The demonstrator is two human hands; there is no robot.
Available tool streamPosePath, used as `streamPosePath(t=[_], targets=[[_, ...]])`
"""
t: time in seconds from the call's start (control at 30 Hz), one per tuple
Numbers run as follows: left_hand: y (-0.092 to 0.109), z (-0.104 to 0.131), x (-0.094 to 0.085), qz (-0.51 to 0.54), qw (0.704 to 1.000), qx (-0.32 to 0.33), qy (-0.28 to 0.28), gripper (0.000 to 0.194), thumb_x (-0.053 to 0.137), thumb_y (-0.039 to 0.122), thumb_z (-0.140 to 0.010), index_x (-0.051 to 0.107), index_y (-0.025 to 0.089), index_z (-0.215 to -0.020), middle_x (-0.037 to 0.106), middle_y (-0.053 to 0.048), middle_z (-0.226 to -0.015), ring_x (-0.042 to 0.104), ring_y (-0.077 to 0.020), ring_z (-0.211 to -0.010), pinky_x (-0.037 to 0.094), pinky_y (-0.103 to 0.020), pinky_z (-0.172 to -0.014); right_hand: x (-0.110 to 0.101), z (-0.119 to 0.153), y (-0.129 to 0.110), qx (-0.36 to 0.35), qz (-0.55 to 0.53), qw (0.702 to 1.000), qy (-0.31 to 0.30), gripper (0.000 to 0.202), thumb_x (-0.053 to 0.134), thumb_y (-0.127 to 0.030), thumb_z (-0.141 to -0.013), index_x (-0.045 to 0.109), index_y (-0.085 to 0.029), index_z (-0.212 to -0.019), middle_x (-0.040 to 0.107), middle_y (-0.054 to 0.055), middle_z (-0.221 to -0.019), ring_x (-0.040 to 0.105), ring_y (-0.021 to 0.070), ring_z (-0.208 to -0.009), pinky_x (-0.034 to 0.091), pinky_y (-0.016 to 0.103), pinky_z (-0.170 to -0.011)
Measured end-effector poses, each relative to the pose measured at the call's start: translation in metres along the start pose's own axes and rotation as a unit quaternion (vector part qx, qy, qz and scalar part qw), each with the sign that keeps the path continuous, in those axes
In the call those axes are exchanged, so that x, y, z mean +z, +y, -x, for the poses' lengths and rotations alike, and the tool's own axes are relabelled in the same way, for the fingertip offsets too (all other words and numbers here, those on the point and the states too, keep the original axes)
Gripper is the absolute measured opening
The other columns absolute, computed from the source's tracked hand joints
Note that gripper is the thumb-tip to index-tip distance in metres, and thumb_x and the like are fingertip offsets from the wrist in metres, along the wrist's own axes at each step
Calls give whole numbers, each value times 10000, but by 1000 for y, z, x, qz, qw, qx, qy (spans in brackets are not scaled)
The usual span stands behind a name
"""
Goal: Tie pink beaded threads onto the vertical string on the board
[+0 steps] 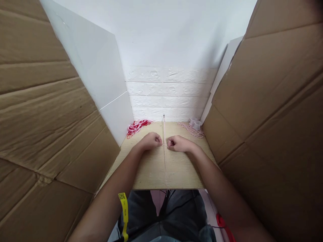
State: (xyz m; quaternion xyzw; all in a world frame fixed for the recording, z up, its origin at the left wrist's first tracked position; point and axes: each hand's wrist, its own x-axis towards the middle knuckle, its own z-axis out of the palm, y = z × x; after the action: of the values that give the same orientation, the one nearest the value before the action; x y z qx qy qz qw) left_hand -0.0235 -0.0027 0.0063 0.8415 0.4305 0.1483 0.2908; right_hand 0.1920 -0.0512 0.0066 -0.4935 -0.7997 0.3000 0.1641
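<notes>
A thin pale pink cord (165, 161) runs straight down the middle of the wooden board, from a small hook (164, 116) at the far edge to the near edge. Just left of it, my left hand (152, 141) is closed, thumb and fingertips pinched beside the cord. My right hand (179, 144) mirrors it on the right side, also closed in a pinch. Faint pale strands appear at both fingertips where they meet the cord's middle. Any knot there is too small to make out.
Red and white cords (138, 127) lie bundled at the board's back left. Pale pink cords (193, 129) and small clear containers (195, 123) sit at the back right. Cardboard walls (50, 101) flank both sides; a white brick-pattern wall (174, 89) stands behind the wooden board (148, 174).
</notes>
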Motion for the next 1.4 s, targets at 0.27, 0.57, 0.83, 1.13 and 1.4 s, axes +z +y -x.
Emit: streamPosePath(t=[0.27, 0.57, 0.83, 1.13, 1.4], targets=[[0, 1, 1, -48, 998, -26, 8, 168, 603, 271, -732, 720, 194, -824, 733, -35, -840, 640, -183, -738, 430, -264, -632, 0, 0, 1, 3, -3, 1000, 4, 52, 595, -108, -738, 600, -158, -751, 595, -16, -703, 476, 103, -622, 333, 222, -576], [-1, 0, -5, -172, 966, -152, 120, 175, 559, 300, -791, 714, 220, -782, 759, -91, -901, 678, -262, -866, 471, -334, -788, 2, -2, 8, -17, -24, 1000, 2, 28, 600, -134, -726, 594, -161, -733, 594, -22, -695, 477, 101, -615, 326, 220, -563], [-4, -1, -15, -184, 923, -283, 183, 263, 541, 286, -811, 753, 170, -913, 743, -194, -1068, 686, -349, -1001, 495, -413, -809, 2, -4, 8, -8, -17, 1000, -1, 15, 605, -142, -724, 603, -157, -721, 591, -26, -681, 467, 94, -606, 317, 218, -563], [-5, 1, -19, -148, 917, -271, 252, 222, 567, 264, -800, 715, 181, -943, 725, -164, -1091, 654, -342, -1039, 471, -432, -860, 1, -2, 4, 5, -16, 1000, -8, 25, 607, -134, -727, 603, -158, -719, 585, -27, -674, 464, 97, -604, 318, 222, -562], [2, 0, -5, -41, 994, 12, 96, 244, 629, 272, -705, 764, 211, -899, 685, -40, -973, 619, -195, -889, 479, -284, -799, 2, -3, 7, -1, -12, 1000, -5, 27, 604, -133, -734, 616, -157, -734, 608, -19, -686, 478, 99, -604, 331, 222, -561]])
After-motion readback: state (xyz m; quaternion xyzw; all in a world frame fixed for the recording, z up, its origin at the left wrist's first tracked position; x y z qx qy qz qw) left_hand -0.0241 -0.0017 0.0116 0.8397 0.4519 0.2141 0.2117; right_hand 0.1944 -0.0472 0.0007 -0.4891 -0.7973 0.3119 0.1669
